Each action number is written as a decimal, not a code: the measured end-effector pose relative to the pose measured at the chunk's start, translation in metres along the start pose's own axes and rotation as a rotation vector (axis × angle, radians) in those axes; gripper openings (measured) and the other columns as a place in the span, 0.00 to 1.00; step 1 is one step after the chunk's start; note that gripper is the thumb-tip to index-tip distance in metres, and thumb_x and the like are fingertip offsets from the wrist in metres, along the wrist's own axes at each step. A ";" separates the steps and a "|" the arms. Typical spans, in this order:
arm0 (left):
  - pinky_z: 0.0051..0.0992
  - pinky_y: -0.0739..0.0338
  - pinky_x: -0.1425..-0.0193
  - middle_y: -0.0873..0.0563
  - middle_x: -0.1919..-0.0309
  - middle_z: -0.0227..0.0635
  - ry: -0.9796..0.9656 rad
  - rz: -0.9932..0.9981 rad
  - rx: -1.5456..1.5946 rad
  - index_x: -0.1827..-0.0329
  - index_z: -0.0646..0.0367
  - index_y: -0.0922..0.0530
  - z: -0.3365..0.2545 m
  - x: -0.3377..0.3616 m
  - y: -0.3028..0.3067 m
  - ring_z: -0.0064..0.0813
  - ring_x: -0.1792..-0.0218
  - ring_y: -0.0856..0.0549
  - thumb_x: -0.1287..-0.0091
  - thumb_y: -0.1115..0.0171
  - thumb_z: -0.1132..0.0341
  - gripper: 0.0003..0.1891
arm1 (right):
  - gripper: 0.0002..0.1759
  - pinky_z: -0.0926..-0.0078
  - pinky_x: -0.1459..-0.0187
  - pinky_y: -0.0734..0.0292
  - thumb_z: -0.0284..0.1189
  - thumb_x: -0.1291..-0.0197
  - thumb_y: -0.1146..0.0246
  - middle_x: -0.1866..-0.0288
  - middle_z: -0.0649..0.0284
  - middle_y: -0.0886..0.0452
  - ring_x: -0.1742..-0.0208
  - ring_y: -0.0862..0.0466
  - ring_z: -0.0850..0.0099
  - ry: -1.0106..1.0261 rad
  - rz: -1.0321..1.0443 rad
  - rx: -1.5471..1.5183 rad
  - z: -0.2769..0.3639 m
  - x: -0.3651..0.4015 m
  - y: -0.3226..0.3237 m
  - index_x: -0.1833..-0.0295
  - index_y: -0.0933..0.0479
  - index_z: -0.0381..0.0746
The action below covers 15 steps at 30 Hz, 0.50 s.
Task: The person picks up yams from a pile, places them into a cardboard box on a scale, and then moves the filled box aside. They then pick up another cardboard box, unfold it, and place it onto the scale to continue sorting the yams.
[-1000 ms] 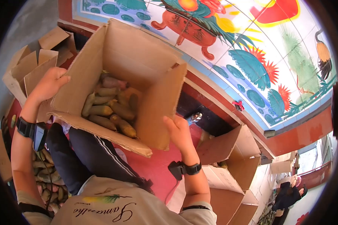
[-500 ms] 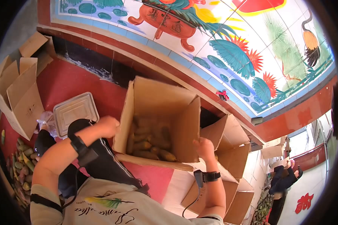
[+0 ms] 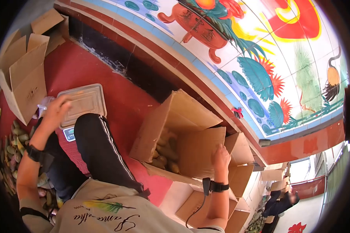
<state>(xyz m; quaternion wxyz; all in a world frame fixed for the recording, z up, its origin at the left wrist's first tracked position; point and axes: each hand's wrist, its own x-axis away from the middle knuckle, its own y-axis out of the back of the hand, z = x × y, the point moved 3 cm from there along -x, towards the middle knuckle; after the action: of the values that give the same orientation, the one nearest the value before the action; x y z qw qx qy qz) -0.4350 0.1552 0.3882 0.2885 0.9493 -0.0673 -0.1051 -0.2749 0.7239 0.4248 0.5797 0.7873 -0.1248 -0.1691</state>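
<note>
Toward the wall-side edge of the red floor [image 3: 118, 91], a tilted cardboard box [image 3: 200, 151] is observed, with elongated vegetables [image 3: 172, 167] contained inside; whether it rests on the floor cannot be told. Its right wall is clamped in the right hand [image 3: 221, 157]. The left hand [image 3: 57, 110], blurred and empty, is held with fingers apart at the left edge of a flat tray [image 3: 89, 101]; contact cannot be confirmed. Along the floor's left edge, a produce heap [image 3: 14, 157] is noted.
</note>
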 end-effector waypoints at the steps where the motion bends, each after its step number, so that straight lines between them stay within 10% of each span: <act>1: 0.25 0.25 0.57 0.17 0.63 0.43 -0.008 -0.072 -0.040 0.54 0.66 0.25 0.024 0.012 0.016 0.29 0.62 0.17 0.31 0.49 0.67 0.11 | 0.15 0.60 0.62 0.22 0.38 0.44 0.38 0.62 0.53 0.20 0.61 0.18 0.55 0.007 -0.002 0.003 0.016 0.003 0.013 0.57 0.25 0.39; 9: 0.30 0.27 0.56 0.20 0.64 0.44 0.061 -0.414 -0.128 0.54 0.67 0.26 0.127 0.096 0.042 0.36 0.65 0.21 0.31 0.50 0.69 0.10 | 0.08 0.61 0.64 0.24 0.26 0.46 0.37 0.65 0.54 0.23 0.63 0.21 0.54 0.582 -0.103 -0.650 0.216 0.054 0.094 0.61 0.25 0.38; 15: 0.30 0.27 0.55 0.21 0.64 0.45 -0.008 -0.389 -0.185 0.55 0.66 0.26 0.106 0.096 0.038 0.38 0.63 0.20 0.31 0.52 0.69 0.10 | 0.09 0.62 0.58 0.24 0.26 0.41 0.42 0.58 0.51 0.22 0.58 0.21 0.51 0.559 0.144 -0.978 0.289 0.071 0.038 0.56 0.25 0.37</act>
<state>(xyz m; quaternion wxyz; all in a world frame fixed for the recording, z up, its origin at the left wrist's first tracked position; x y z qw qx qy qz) -0.3693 0.0496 0.3081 0.3484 0.9135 0.1261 -0.1681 -0.3293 0.4331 0.3743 0.8979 0.4316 0.0728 0.0478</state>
